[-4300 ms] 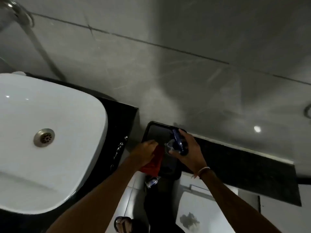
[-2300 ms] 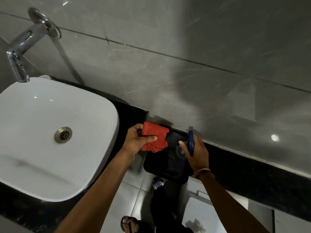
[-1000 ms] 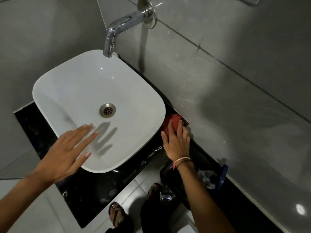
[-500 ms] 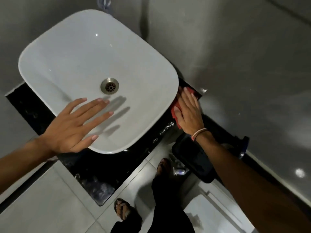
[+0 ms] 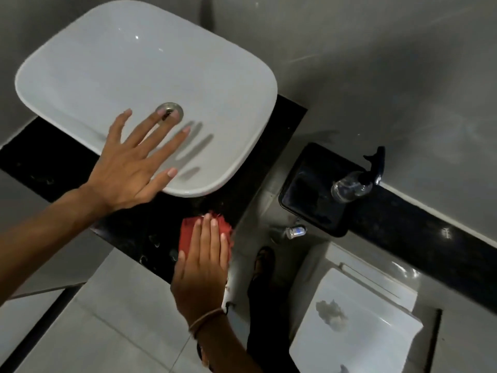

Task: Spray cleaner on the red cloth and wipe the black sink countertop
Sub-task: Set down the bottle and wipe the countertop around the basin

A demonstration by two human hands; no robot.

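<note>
My right hand (image 5: 202, 267) lies flat, fingers together, pressing the red cloth (image 5: 188, 232) onto the front right corner of the black countertop (image 5: 139, 235). The cloth's edges show beside and beyond my fingers. My left hand (image 5: 129, 165) hovers with spread fingers over the front rim of the white basin (image 5: 215, 84), holding nothing, its fingertips above the drain (image 5: 174, 107). The clear spray bottle (image 5: 352, 187) with a dark blue trigger head stands on a black ledge by the wall at the right, apart from both hands.
A black bin (image 5: 314, 189) sits just right of the countertop, below the ledge. A white toilet (image 5: 357, 327) is at the lower right. My sandalled foot (image 5: 262, 262) stands on the grey floor tiles. Grey wall tiles rise behind the basin.
My right hand has dragged the red cloth from the countertop's back right corner forward along its right side to the front corner. My left hand shifted right over the basin's front rim.
</note>
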